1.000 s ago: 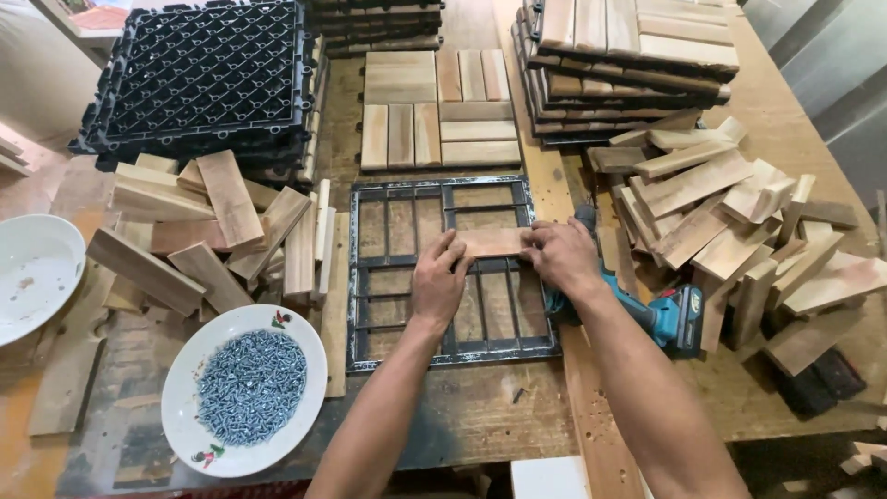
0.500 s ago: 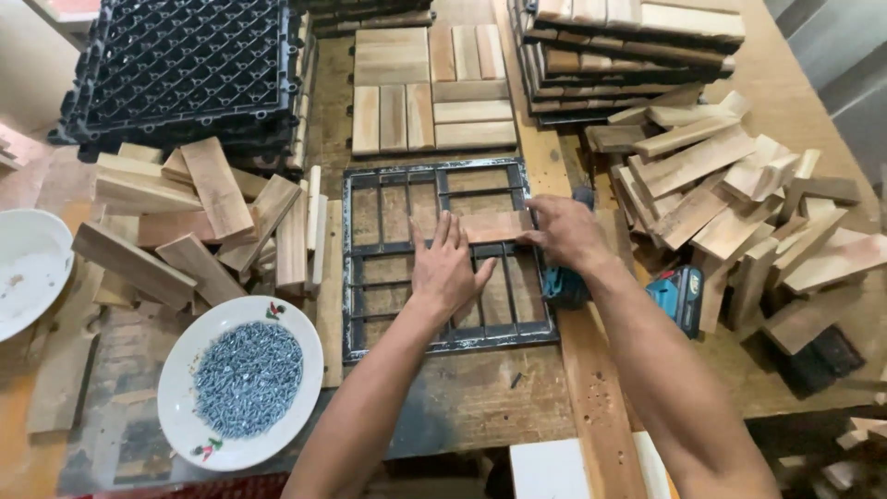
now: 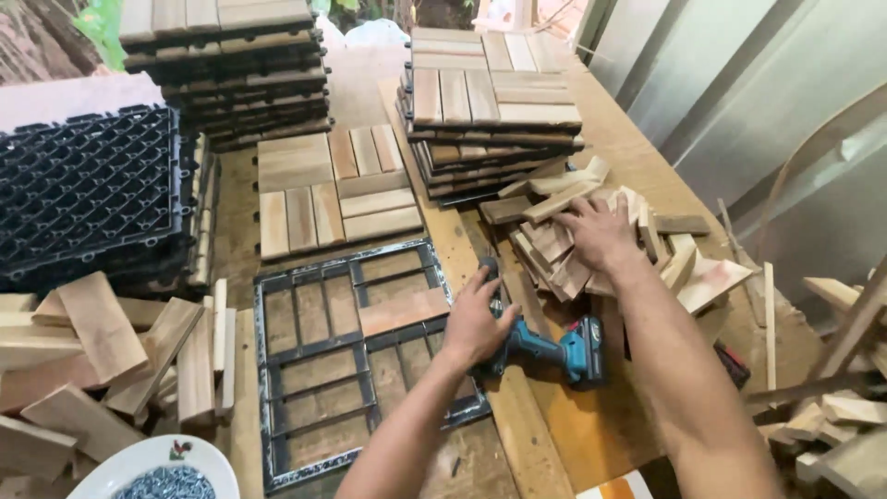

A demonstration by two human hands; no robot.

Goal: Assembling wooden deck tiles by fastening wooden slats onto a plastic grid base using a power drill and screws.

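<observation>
Two bare hands work over a cluttered wooden surface [image 3: 554,434]. The left hand [image 3: 476,323] has its fingers wrapped around the grip of a teal cordless drill [image 3: 545,346], which lies on its side just right of a black plastic grid frame [image 3: 356,356]. One short wooden slat [image 3: 404,311] lies across the middle of that frame, touching it, just left of the left hand. The right hand [image 3: 599,231] rests farther off on a loose heap of wooden slats [image 3: 601,240], fingers spread flat over the pieces; whether it grips one I cannot tell.

Beyond the frame lies a finished wooden deck tile [image 3: 333,189], with two stacks of finished tiles behind it, one at far left [image 3: 222,65] and one at far right [image 3: 490,106]. A stack of empty black grid bases [image 3: 88,194] sits at the left. Nearer on the left lies another pile of slats [image 3: 111,360], and a white plate of screws [image 3: 157,471] shows at the near left edge.
</observation>
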